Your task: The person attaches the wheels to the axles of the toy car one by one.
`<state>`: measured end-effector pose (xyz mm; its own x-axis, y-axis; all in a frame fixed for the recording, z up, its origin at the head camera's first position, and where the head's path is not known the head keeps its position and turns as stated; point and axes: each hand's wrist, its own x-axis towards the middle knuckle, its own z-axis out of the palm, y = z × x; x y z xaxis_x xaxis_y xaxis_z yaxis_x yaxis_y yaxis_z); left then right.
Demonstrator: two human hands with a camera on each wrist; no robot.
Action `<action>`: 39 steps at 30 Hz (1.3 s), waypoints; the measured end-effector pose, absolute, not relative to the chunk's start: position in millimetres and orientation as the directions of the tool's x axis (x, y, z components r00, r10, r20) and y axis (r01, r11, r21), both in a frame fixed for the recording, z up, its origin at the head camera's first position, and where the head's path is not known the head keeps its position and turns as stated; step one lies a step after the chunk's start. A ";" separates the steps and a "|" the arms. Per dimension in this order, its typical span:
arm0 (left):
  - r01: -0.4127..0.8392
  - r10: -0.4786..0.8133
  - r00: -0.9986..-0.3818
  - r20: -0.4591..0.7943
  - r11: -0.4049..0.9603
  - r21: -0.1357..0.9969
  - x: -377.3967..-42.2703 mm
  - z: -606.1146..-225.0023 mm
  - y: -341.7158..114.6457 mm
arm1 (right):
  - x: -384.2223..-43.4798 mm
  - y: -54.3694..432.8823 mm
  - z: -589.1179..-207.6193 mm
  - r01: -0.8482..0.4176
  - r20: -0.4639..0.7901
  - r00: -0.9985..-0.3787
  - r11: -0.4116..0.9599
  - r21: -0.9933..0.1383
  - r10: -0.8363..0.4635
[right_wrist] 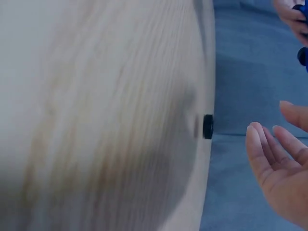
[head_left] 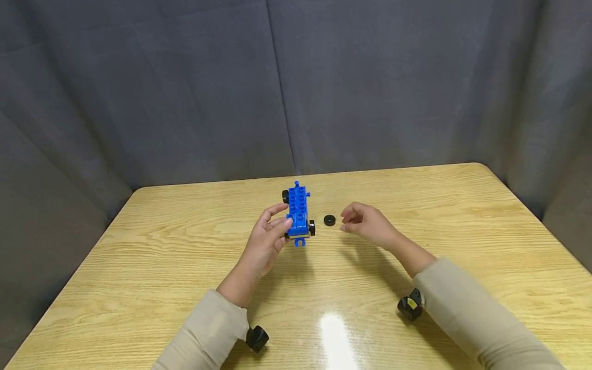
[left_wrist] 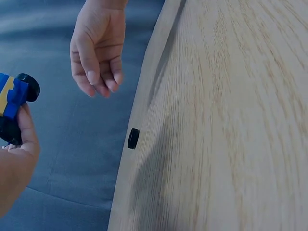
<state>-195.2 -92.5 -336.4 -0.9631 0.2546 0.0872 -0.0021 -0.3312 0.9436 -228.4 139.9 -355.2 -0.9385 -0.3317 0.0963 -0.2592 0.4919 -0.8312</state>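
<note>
While the left hand (head_left: 264, 241) grips an apparent car (head_left: 298, 204), the right (head_left: 368, 224) hovers.

1 left hand (head_left: 264, 241), 1 right hand (head_left: 371, 226), 2 beige sleeves (head_left: 464, 300), 2 black wrist cameras (head_left: 257, 339), 1 blue toy vehicle (head_left: 298, 206), 3 attached black wheels (head_left: 312, 227) in sight, 1 loose black wheel (head_left: 329, 220), 1 bare axle peg (head_left: 308, 194), 1 blue hook (head_left: 300, 244), 1 wooden table (head_left: 152, 267), 1 grey backdrop (head_left: 194, 92)

glossy blue plastic car (head_left: 298, 208), shiny wood-grain table (head_left: 152, 267), matt cloth curtain (head_left: 194, 92)
</note>
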 end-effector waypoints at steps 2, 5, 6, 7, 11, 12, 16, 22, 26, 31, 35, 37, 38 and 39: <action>-0.005 0.262 -0.961 0.085 -0.327 0.945 -195.9 -336.1 -92.8 | -232.9 140.0 -356.1 -0.251 0.083 -0.941 0.508 -0.824 -0.329; -0.007 0.269 -0.960 0.082 -0.314 0.949 -196.8 -336.0 -93.3 | -240.2 140.4 -358.2 -0.242 0.065 -0.942 0.532 -0.811 -0.330; -0.011 0.271 -0.960 0.077 -0.308 0.951 -197.1 -336.1 -93.4 | -242.6 140.3 -358.9 -0.236 0.056 -0.943 0.537 -0.810 -0.329; -0.015 0.272 -0.960 0.071 -0.302 0.953 -197.2 -336.1 -93.6 | -244.7 140.2 -359.5 -0.230 0.048 -0.943 0.540 -0.810 -0.330; -0.025 0.275 -0.960 0.058 -0.287 0.958 -196.9 -337.1 -94.4 | -252.7 140.1 -363.2 -0.219 0.015 -0.938 0.558 -0.801 -0.346; -0.025 0.277 -0.959 0.058 -0.287 0.958 -196.9 -337.6 -94.6 | -254.6 140.0 -364.4 -0.215 0.005 -0.936 0.561 -0.799 -0.351; -0.018 0.282 -0.957 0.072 -0.303 0.953 -196.2 -339.7 -95.3 | -261.9 139.3 -369.2 -0.212 -0.029 -0.929 0.597 -0.773 -0.368; -0.018 0.284 -0.955 0.080 -0.326 0.945 -195.1 -340.9 -95.6 | -271.6 132.8 -372.2 -0.202 -0.093 -0.917 0.651 -0.732 -0.388; -0.014 0.285 -0.955 0.082 -0.322 0.947 -194.6 -341.3 -95.7 | -275.4 126.4 -371.7 -0.188 -0.120 -0.919 0.682 -0.707 -0.376; -0.010 0.286 -0.954 0.088 -0.325 0.946 -194.1 -341.9 -96.3 | -279.5 120.6 -372.3 -0.205 -0.129 -0.913 0.708 -0.676 -0.387; -0.010 0.284 -0.955 0.089 -0.331 0.944 -194.7 -342.7 -97.4 | -283.0 116.2 -372.2 -0.267 -0.116 -0.901 0.744 -0.613 -0.419; -0.009 0.281 -0.955 0.090 -0.332 0.943 -194.9 -342.8 -97.9 | -284.5 114.3 -372.6 -0.297 -0.108 -0.896 0.762 -0.576 -0.431; -0.009 0.280 -0.956 0.090 -0.334 0.943 -195.0 -342.8 -98.1 | -285.3 113.4 -373.0 -0.318 -0.099 -0.893 0.771 -0.553 -0.439; -0.010 0.279 -0.956 0.090 -0.337 0.941 -195.2 -342.8 -98.2 | -285.9 112.6 -373.5 -0.330 -0.095 -0.892 0.779 -0.533 -0.443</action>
<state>-195.2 -98.2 -342.8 -0.9560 0.2790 0.0901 -0.0098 -0.3373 0.9413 -285.9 112.6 -373.5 -0.8915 -0.4430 -0.0947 -0.3303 0.7788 -0.5332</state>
